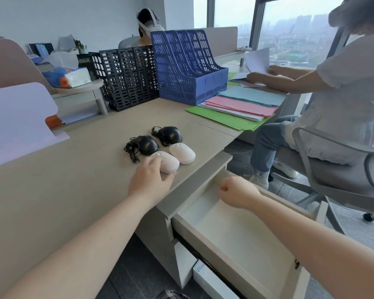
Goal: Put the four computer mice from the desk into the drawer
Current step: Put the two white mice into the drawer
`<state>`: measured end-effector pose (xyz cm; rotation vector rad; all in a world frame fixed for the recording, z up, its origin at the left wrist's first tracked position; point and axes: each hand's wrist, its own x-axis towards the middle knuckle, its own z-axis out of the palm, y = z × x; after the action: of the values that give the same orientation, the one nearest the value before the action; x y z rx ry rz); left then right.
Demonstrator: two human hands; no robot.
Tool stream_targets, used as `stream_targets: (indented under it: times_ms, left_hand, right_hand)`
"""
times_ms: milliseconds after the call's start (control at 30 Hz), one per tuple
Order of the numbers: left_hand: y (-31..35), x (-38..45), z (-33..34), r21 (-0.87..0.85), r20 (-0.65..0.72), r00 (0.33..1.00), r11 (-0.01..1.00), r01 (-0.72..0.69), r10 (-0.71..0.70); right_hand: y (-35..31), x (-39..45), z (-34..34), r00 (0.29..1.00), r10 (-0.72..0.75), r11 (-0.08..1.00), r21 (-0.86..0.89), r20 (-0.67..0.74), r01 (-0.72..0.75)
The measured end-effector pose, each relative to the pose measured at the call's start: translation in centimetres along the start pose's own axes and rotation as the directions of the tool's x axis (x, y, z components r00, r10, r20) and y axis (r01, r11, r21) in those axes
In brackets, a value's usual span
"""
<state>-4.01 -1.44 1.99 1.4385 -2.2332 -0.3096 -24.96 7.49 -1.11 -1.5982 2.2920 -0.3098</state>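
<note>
Four mice lie grouped on the beige desk (63,190). Two black wired mice sit at the back, one on the left (148,144) and one on the right (171,134), each with a coiled cable. In front lie two white mice, a near one (168,164) and a far one (183,153). My left hand (151,180) curls its fingers around the near white mouse, which still rests on the desk. The drawer (235,229) stands pulled out at the lower right, nothing inside it. Over its back part hovers my right hand (235,192), fingers curled into a fist, holding nothing.
A black file rack (127,76) and a blue file rack (188,67) stand at the back of the desk. Coloured paper stacks (240,106) lie to the right. A seated person (343,93) on a grey office chair (343,175) sorts papers close to the drawer's right.
</note>
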Motion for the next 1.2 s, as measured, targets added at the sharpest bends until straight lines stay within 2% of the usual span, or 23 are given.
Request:
stream_targets:
  times_ms: [67,133,200,267,367,500,633,767,933,1200]
  left_hand:
    - [0.0,1.0,0.5,-0.058,0.012,0.997,0.996,0.072,-0.072]
    - [-0.1,2.1,1.0,-0.083,0.048,0.993,0.991,0.107,-0.103]
    - [0.0,2.9,1.3,-0.1,0.089,0.989,0.987,0.128,-0.12]
    - [0.0,3.5,1.5,-0.106,0.124,0.982,0.982,0.159,-0.146]
    - [0.0,4.4,1.8,-0.127,0.137,0.976,0.975,0.185,-0.167]
    - [0.0,5.0,1.7,-0.165,0.183,0.959,0.954,0.249,-0.219]
    - [0.4,4.5,1.7,-0.108,0.165,0.952,0.954,0.278,-0.259]
    - [1.5,3.4,1.6,0.004,0.166,0.952,0.966,0.259,-0.256]
    - [3.7,1.5,1.5,0.065,0.178,0.964,0.98,0.19,-0.198]
    - [7.7,-3.3,5.1,0.065,0.097,0.995,0.998,0.018,-0.024]
  right_hand:
    - [-1.9,1.2,-1.1,0.985,-0.025,0.992,0.12,-0.169,0.046]
    - [-3.6,2.5,-2.1,0.939,-0.054,0.975,0.186,-0.341,0.124]
    - [-5.0,4.0,-2.5,0.9,-0.111,0.96,0.188,-0.422,0.207]
    - [-6.1,5.7,-2.4,0.904,-0.165,0.96,0.145,-0.394,0.238]
    - [-7.7,7.9,-1.9,0.952,-0.169,0.975,0.099,-0.254,0.199]
    - [-8.6,9.4,-1.6,0.977,-0.124,0.98,0.136,-0.174,0.148]
    - [-8.4,9.1,-2.7,0.985,-0.137,0.977,0.152,-0.106,0.152]
    - [-7.4,8.3,-3.0,0.988,-0.139,0.99,0.025,-0.062,0.14]
    - [-4.4,6.2,-3.4,0.991,-0.106,0.994,0.027,-0.084,0.109]
    - [4.6,1.7,-1.4,0.996,0.072,0.997,0.005,0.061,-0.073]
